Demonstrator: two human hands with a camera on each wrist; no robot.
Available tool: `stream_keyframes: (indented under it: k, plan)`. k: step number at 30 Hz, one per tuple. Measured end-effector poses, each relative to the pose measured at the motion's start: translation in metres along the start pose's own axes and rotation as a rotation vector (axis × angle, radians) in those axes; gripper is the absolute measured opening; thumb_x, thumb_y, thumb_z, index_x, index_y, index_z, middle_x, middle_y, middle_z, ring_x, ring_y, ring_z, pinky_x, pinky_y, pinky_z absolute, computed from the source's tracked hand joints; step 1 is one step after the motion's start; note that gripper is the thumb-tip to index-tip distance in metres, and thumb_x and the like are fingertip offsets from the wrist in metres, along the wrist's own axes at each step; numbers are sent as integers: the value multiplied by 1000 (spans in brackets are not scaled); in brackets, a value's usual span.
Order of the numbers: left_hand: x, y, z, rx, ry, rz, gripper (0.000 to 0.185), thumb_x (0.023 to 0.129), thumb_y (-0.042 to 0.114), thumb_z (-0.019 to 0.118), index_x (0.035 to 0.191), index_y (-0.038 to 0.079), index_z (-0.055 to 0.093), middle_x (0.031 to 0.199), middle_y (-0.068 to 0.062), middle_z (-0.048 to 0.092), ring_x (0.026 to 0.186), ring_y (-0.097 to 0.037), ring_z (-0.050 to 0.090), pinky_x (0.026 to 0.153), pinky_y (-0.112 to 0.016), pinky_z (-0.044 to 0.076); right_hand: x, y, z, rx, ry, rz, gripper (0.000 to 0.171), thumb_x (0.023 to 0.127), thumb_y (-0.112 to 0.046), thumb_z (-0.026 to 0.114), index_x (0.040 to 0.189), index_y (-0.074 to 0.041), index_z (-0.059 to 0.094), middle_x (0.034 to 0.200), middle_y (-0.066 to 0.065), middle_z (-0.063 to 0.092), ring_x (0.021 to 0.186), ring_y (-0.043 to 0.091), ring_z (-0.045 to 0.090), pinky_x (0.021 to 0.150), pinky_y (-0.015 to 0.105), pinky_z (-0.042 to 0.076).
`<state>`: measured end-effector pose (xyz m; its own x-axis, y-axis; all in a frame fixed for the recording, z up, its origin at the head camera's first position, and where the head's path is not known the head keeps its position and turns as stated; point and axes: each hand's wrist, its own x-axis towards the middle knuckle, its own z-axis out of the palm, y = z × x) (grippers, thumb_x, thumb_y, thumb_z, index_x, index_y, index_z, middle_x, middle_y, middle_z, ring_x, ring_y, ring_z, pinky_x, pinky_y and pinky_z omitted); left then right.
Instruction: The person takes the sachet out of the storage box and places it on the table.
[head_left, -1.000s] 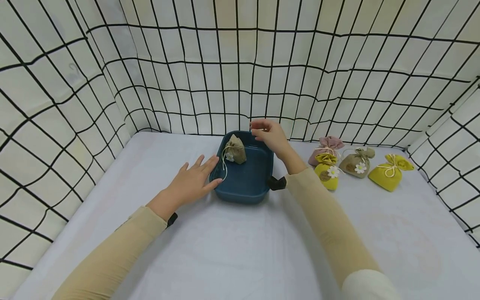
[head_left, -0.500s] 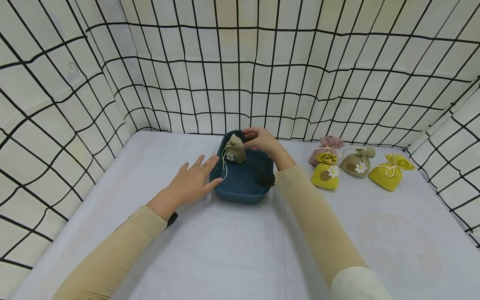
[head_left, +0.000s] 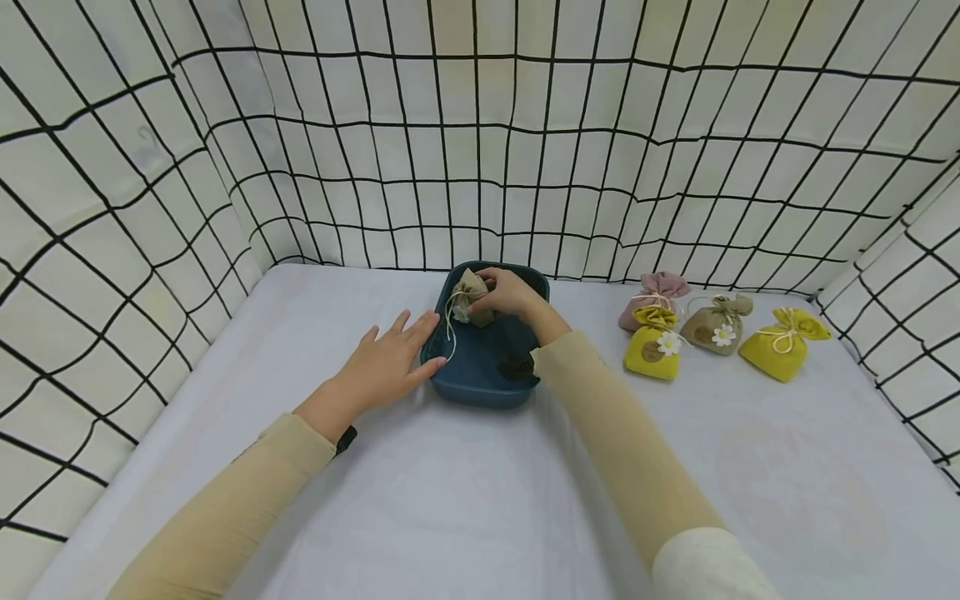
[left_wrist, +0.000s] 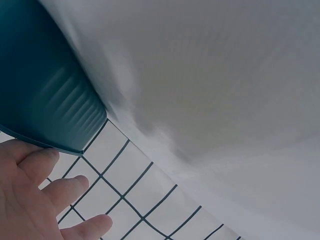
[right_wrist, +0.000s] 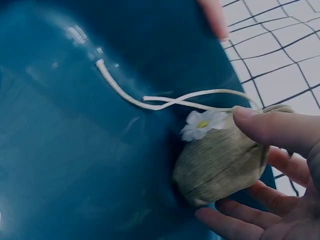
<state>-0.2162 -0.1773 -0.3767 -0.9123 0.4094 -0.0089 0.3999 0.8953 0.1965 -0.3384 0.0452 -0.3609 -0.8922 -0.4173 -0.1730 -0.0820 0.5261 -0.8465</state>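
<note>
A blue rectangular tub [head_left: 480, 396] stands on the white surface. Inside, against its left wall, sits an olive-beige drawstring pouch [right_wrist: 220, 165] with a white cord [right_wrist: 122, 92] and a white daisy [right_wrist: 202, 125]. My right hand [head_left: 513, 296] reaches into the tub and grips the pouch; the right wrist view shows its thumb on the tied neck and its fingers curled around the far side. My left hand [head_left: 378, 367] lies with spread fingers at the tub's left rim, and in the left wrist view fingertips [left_wrist: 45, 157] touch that rim.
To the right stand a pink pouch [head_left: 660, 287], a yellow pouch with a daisy [head_left: 648, 354], a beige pouch [head_left: 708, 332] and another yellow pouch [head_left: 776, 350]. White walls with a black grid [head_left: 517, 129] rise behind and at both sides.
My right hand has moved left and down from above the tub's far right corner onto the pouch and now grips it. The left hand and the tub have stayed put.
</note>
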Motion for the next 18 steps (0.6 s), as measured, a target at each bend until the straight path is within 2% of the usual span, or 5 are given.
stream_keyframes:
  k: [9, 18]
  plan:
    - [-1, 1, 0, -6, 1, 4, 78, 107, 52, 49, 165, 10, 20, 169, -9, 22, 155, -38, 16, 115, -72, 18, 7, 8, 11, -41, 53, 2, 80, 90, -13, 82, 157, -6, 39, 148, 21, 51, 125, 37, 57, 89, 47, 57]
    - [-1, 0, 0, 0, -4, 2, 79, 106, 54, 47, 165, 10, 19, 169, -8, 21, 155, -37, 16, 115, -72, 18, 9, 11, 14, -35, 120, 30, 67, 94, -12, 77, 153, -7, 45, 140, 21, 55, 119, 38, 61, 86, 45, 59]
